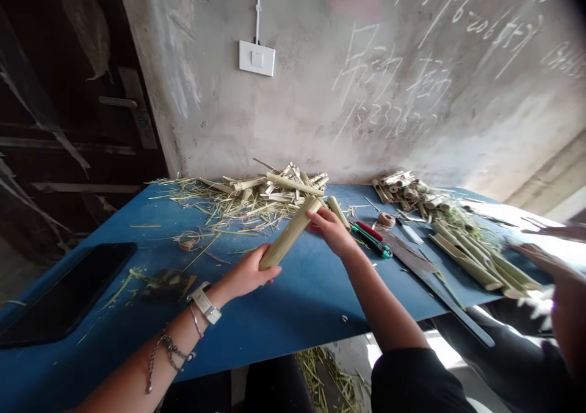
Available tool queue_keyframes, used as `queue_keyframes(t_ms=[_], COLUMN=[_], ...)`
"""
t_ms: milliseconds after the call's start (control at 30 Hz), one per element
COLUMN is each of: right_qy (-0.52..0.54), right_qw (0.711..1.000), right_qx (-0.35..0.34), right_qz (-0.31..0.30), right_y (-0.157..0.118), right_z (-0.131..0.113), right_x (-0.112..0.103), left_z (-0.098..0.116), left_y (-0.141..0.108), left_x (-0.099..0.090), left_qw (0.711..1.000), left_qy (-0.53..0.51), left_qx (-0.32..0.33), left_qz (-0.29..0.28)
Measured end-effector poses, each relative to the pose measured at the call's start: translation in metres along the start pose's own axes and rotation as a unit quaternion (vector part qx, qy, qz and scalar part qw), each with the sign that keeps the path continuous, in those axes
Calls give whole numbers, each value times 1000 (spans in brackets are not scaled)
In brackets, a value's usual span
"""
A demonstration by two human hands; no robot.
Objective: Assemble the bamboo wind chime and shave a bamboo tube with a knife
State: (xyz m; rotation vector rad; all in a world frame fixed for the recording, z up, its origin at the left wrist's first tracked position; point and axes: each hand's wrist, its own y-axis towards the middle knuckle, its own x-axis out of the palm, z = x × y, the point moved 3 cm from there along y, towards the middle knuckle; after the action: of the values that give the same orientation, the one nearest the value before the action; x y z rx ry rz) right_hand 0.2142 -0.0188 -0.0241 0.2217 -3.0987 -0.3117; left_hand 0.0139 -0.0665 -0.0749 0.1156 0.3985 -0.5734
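A pale green bamboo piece [289, 235] is held slantwise above the blue table. My left hand [249, 272] is wrapped round its lower, nearer end. At the upper end, my right hand [330, 227] grips it with thumb and fingers. Just past my right hand lies another short bamboo piece [339, 211]. Beside it on the right are cutters with green and red handles [368, 233]. A large dark blade with a long handle [423, 272] lies farther right. Behind the held piece is a heap of split bamboo and shavings [274, 190].
The blue table [183, 315] meets a concrete wall. A black phone or tablet [68, 291] lies at left. At right are a bamboo pile [407, 190], longer bamboo lengths [485, 257], a twine roll [386, 219] and another person's hand [535, 257]. Shavings [329, 376] litter the floor.
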Motion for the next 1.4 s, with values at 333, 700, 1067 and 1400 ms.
queue_keyframes(t_ms=[333,700,1067,1400], right_qy=[-137,-435,-580,-618], right_qw=[987,898,754,734], right_qx=[22,-49,62,134], right_qz=[87,48,303,247], right_y=[32,33,21,17], right_z=[45,75,46,57], right_x=[-61,-56,-131,-158], left_z=[0,5,20,14], left_y=[-7,-11,-11,-19], left_x=[-5,-6,-6,-29], left_qw=[956,887,870,939], left_qy=[269,449,487,337], left_qx=[54,17,-64,-71], left_qz=[105,105,37,1])
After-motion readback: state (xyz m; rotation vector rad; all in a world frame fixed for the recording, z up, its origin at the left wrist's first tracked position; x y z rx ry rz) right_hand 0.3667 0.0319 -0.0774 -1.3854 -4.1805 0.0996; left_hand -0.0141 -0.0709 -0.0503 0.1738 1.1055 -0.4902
